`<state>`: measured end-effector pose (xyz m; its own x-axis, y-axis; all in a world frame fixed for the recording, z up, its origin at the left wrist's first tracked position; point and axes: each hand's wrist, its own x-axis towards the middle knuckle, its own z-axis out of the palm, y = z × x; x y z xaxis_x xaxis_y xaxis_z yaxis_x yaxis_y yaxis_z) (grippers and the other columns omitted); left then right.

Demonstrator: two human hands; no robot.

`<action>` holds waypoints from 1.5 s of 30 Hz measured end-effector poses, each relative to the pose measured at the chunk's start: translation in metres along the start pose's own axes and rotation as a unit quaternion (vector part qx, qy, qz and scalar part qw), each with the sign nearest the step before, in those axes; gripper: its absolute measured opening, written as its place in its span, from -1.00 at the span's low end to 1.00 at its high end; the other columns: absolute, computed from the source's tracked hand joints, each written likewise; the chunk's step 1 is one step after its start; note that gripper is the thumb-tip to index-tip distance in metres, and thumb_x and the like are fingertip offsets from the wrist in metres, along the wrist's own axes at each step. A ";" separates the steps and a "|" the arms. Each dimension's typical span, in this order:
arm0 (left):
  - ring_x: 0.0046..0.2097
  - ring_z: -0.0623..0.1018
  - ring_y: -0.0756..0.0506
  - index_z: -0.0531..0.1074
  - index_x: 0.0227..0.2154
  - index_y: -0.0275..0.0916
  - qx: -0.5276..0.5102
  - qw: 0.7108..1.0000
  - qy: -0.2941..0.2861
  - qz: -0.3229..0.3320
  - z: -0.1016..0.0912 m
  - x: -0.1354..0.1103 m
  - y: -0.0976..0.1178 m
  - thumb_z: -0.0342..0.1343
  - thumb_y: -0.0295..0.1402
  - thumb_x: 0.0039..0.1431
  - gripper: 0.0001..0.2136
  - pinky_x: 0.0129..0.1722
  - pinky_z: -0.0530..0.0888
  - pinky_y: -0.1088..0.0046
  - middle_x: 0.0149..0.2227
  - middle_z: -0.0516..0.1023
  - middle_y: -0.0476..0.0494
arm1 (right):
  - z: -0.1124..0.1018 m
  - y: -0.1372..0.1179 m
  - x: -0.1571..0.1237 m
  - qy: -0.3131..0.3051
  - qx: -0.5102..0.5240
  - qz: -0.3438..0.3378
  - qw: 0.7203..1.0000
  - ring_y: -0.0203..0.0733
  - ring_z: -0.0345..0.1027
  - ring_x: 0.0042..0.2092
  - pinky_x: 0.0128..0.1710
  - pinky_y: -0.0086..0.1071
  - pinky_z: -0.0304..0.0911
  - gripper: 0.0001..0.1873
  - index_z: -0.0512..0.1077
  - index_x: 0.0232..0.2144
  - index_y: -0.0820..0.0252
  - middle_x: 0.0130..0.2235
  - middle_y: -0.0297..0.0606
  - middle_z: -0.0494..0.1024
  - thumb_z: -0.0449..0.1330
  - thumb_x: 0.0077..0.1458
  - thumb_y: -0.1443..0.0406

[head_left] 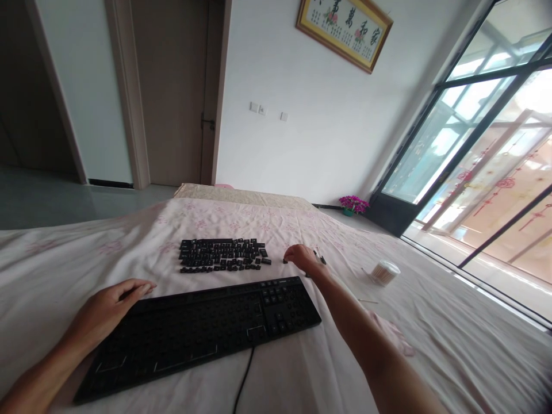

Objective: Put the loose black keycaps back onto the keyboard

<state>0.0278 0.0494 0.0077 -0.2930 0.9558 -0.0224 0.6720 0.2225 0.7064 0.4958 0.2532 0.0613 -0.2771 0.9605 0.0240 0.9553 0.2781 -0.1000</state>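
Observation:
A black keyboard (202, 330) with most keycaps removed lies on a pale floral sheet (64, 259); only a block of keys at its right end remains. Behind it, several loose black keycaps (222, 255) are laid out in rows. My left hand (112, 307) rests with fingers stretched flat on the keyboard's upper left corner. My right hand (302, 257) reaches past the keyboard's right end, its fingers curled down by a single keycap (285, 261) just right of the rows. I cannot see what the fingers hold. A dark pen-like tool (321, 257) lies just beyond that hand.
A round clear tub of cotton swabs (385, 272) stands to the right, with a loose swab (368, 301) nearby. The keyboard cable (244, 379) runs toward me. A potted pink flower (353, 204) sits on the floor by large windows (483, 149). A door (172, 92) is behind.

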 end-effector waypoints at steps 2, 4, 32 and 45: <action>-0.05 0.56 -0.09 0.51 -0.15 -0.09 0.003 1.000 -0.001 0.008 0.000 0.000 0.000 -0.07 0.06 0.17 -0.57 -0.17 0.39 0.60 -0.08 0.63 0.05 | 0.001 -0.002 -0.003 0.004 0.000 0.001 1.000 -0.20 0.44 -0.18 -0.28 -0.46 0.16 -0.81 0.61 -0.26 -0.02 -0.24 -0.35 0.62 0.23 0.05 0.24; -0.05 0.57 -0.11 0.52 -0.14 -0.11 0.002 1.000 0.004 0.011 -0.001 -0.001 0.001 -0.07 0.05 0.17 -0.57 -0.17 0.40 0.59 -0.09 0.63 0.02 | 0.002 -0.003 -0.005 0.007 -0.002 0.001 1.000 -0.17 0.44 -0.14 -0.24 -0.44 0.18 -0.80 0.61 -0.24 -0.02 -0.20 -0.32 0.62 0.24 0.05 0.24; -0.12 0.58 -0.13 0.54 -0.15 -0.15 0.018 1.000 0.011 0.008 -0.006 -0.009 0.011 -0.02 0.04 0.14 -0.56 -0.29 0.40 0.58 -0.15 0.65 -0.01 | -0.014 -0.017 -0.120 0.062 0.091 -0.132 0.985 -0.19 0.41 -0.12 -0.10 -0.40 0.19 -0.79 0.60 -0.20 0.02 -0.23 -0.31 0.60 0.18 0.15 0.25; -0.12 0.59 -0.11 0.52 -0.11 -0.16 -0.001 1.000 0.010 0.010 -0.003 -0.006 0.004 -0.02 0.04 0.15 -0.55 -0.30 0.40 0.61 -0.13 0.65 -0.02 | -0.016 -0.024 -0.122 0.056 0.015 -0.191 0.980 -0.19 0.36 -0.18 -0.13 -0.39 0.12 -0.80 0.59 -0.27 0.12 -0.30 -0.27 0.56 0.15 0.22 0.24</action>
<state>0.0303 0.0437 0.0132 -0.2928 0.9562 0.0051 0.6757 0.2031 0.7086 0.5087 0.1300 0.0771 -0.5999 0.7810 0.1739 0.7798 0.6193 -0.0915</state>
